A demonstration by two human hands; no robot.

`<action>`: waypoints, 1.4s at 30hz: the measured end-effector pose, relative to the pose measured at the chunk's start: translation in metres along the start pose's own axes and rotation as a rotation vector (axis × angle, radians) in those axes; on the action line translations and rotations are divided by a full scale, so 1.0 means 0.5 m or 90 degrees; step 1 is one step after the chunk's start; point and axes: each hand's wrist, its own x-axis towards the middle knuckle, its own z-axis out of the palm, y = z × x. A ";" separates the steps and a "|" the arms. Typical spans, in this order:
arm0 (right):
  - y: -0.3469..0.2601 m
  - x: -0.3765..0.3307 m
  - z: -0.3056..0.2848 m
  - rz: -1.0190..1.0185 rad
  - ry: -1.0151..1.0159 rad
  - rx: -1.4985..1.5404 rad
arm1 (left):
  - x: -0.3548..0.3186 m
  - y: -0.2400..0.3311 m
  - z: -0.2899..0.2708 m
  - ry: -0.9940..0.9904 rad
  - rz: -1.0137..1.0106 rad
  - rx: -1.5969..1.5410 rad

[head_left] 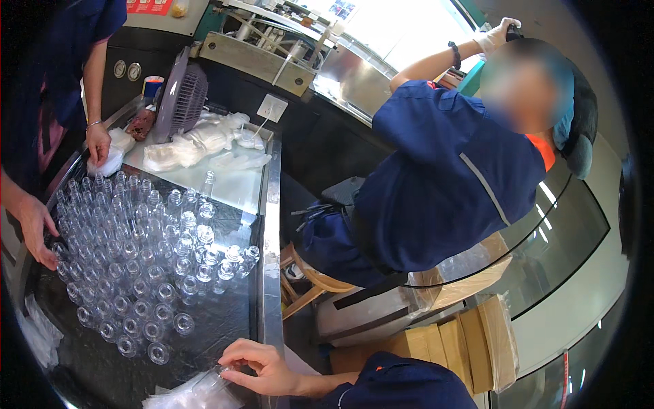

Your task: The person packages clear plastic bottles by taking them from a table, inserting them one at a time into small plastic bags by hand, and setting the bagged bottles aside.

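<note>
My right hand (262,368) reaches in from the lower right in a navy sleeve. Its thumb and fingers are pinched together at a small clear item that I cannot make out, above a pile of clear plastic bags (194,392) at the table's near edge. My left hand is not in view. Up and left of my right hand stands a dense group of clear glass bottles (139,286) on the dark table surface (225,320). They are upright, with round flared mouths.
A co-worker at the left has one hand (37,232) beside the bottles and the other on a white cloth (105,160). A grey fan (182,99) and white gloves (204,140) lie farther back. Another person (443,177) sits at right on a wooden stool (306,279), near cardboard boxes (443,347).
</note>
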 end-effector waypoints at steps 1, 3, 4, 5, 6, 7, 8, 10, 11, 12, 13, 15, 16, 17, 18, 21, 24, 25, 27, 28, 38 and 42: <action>0.000 0.001 0.002 -0.008 -0.003 -0.002 | -0.002 -0.003 0.000 -0.001 0.002 0.000; 0.005 -0.001 0.004 -0.003 0.002 0.010 | -0.003 -0.009 0.000 0.006 0.021 0.010; 0.006 -0.002 0.004 0.003 0.007 0.023 | -0.003 -0.009 0.000 0.006 0.022 0.009; 0.005 -0.001 0.005 0.002 0.007 0.022 | -0.004 -0.009 -0.001 0.005 0.017 0.008; 0.004 -0.001 0.007 -0.001 0.003 0.022 | -0.004 -0.009 -0.001 0.004 0.012 0.008; 0.003 -0.001 0.006 -0.003 0.000 0.021 | -0.003 -0.006 -0.001 0.003 0.013 0.006; 0.002 -0.001 0.006 -0.003 0.002 0.019 | -0.002 -0.003 -0.002 0.005 0.017 0.013; 0.004 -0.003 0.006 0.016 0.000 0.028 | 0.000 0.001 -0.004 0.007 0.020 0.021; 0.004 -0.002 0.005 0.016 0.000 0.028 | 0.001 0.003 -0.005 0.004 0.013 0.015; 0.006 -0.002 0.004 0.012 -0.003 0.021 | 0.002 0.003 -0.005 0.000 0.006 0.010; 0.005 -0.002 0.004 0.007 -0.004 0.013 | 0.000 0.001 -0.005 -0.001 0.007 0.010; 0.004 -0.003 0.004 0.004 -0.004 0.019 | -0.004 -0.004 -0.005 -0.005 -0.008 0.009; 0.006 -0.003 0.004 0.001 -0.006 0.028 | -0.003 -0.003 -0.005 -0.005 -0.006 0.009; 0.008 -0.004 0.004 0.000 -0.004 0.027 | -0.002 -0.001 -0.006 -0.004 -0.002 0.009; 0.010 -0.004 0.004 -0.004 -0.008 0.027 | -0.001 0.000 -0.007 -0.003 0.001 0.010; 0.009 -0.002 0.005 -0.005 -0.011 0.035 | 0.000 0.004 -0.006 0.011 0.014 0.017; 0.010 -0.003 0.003 0.008 -0.009 0.032 | 0.004 0.011 -0.008 0.012 0.015 0.011; 0.010 -0.004 0.004 0.017 -0.009 0.021 | 0.003 0.010 -0.008 0.014 0.016 0.012; 0.008 -0.004 0.005 0.019 -0.008 0.021 | 0.000 0.005 -0.007 0.010 0.009 0.009; 0.008 -0.004 0.005 0.023 -0.005 0.021 | 0.000 0.004 -0.007 0.011 0.008 0.009; -0.005 0.003 0.010 0.001 0.015 -0.004 | -0.001 0.019 -0.012 0.002 -0.017 0.006; 0.008 0.000 0.012 0.037 0.019 0.037 | 0.004 0.058 -0.020 0.052 -0.001 0.034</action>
